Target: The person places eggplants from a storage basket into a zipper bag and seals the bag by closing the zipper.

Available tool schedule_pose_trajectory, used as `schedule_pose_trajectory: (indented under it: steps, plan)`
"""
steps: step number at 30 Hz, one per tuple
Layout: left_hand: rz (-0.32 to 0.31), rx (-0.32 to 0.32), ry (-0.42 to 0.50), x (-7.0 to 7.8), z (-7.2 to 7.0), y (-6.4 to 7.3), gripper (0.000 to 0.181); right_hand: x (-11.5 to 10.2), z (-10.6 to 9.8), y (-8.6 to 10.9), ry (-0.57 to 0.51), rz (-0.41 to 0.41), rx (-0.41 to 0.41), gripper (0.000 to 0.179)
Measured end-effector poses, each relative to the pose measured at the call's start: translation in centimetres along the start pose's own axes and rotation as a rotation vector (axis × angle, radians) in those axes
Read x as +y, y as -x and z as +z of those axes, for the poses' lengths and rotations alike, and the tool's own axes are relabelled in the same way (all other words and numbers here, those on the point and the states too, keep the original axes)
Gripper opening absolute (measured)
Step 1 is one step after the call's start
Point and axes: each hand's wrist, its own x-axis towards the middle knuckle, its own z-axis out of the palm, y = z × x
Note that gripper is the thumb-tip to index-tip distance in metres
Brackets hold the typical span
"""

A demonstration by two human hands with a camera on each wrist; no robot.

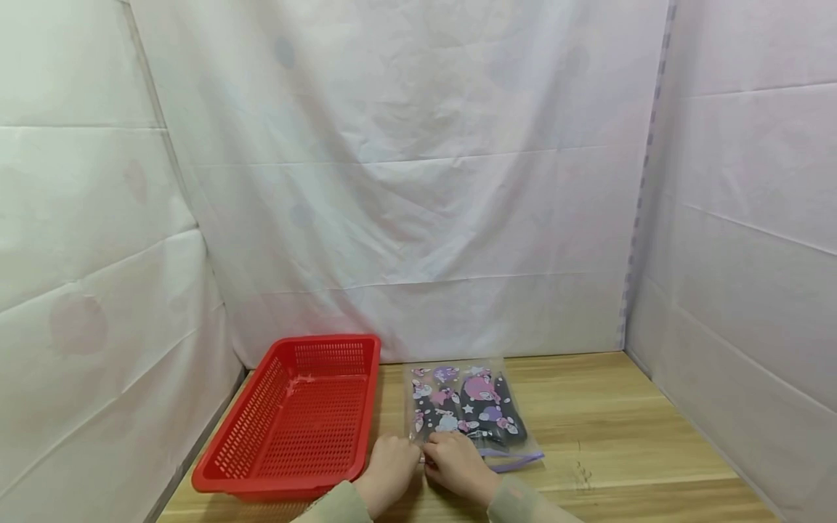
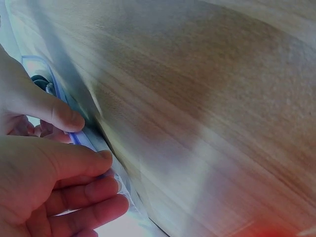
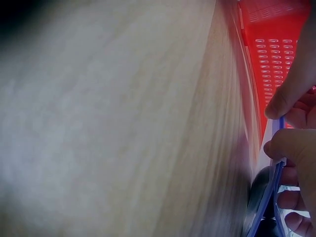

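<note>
A clear zip bag (image 1: 458, 407) with cartoon figures and stars printed on it lies on the table, its purple zip edge (image 1: 523, 461) toward me. Something dark (image 1: 516, 428) shows inside it. At the left end of that edge, my left hand (image 1: 392, 465) pinches the zip strip between thumb and fingers. Close beside it, my right hand (image 1: 458, 461) also pinches the strip. In the right wrist view the zip (image 3: 269, 202) gapes below the right hand (image 3: 298, 153), with dark rounded shapes between its two sides.
A red plastic basket (image 1: 369, 436) with slotted walls stands just left of the bag, close to my left wrist. The wooden table (image 1: 621, 428) stretches off to the right. White cloth (image 1: 418, 218) hangs behind and along both sides.
</note>
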Motion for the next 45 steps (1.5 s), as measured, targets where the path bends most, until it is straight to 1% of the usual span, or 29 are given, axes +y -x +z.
schedule_pose_trajectory:
  steps: [6,9,16,24,31,37,45]
  plan:
    - [0.001,0.009,0.003,0.06,-0.28,0.16,0.022,0.07,0.24,0.26,0.002,-0.003,0.013,0.027]
    - [-0.003,0.015,-0.002,0.1,-0.24,0.29,0.022,0.09,0.36,0.34,-0.005,-0.006,0.005,0.026]
    - [-0.013,0.01,-0.007,0.17,-0.18,0.08,0.022,0.31,0.25,0.51,0.002,-0.01,0.038,0.028]
    - [-0.01,-0.006,-0.015,0.22,-0.21,0.0,0.022,0.29,-0.31,0.51,-0.007,-0.008,0.019,0.029]
    - [-0.015,-0.006,-0.014,0.19,-0.2,0.03,0.022,0.45,-0.37,0.55,-0.028,-0.004,-0.02,0.026]
    - [-0.013,-0.001,-0.008,0.11,0.05,-0.11,0.022,0.63,-0.25,0.58,-0.026,-0.007,-0.002,0.026]
    - [-0.005,-0.018,-0.002,0.17,-0.04,0.0,0.02,0.63,-0.15,0.83,-0.02,-0.021,0.005,0.024]
